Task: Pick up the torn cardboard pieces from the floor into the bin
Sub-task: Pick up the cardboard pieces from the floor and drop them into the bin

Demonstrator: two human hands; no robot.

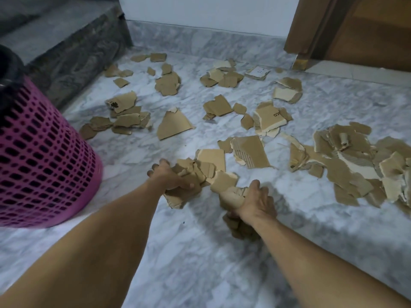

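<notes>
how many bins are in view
1: the pink bin stands on the floor at far left, beside the left hand. Its top is cut off.

Grey-veined marble floor (200, 252) beneath and around the hands; dark stone step (73, 41) far ahead to their left; white wall (206, 12) straight ahead; brown wooden door (367, 27) ahead, right.

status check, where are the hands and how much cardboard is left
Left hand and right hand both shut on cardboard pieces. Many torn pieces still on marble floor. Pink bin at left, path clear.
</notes>
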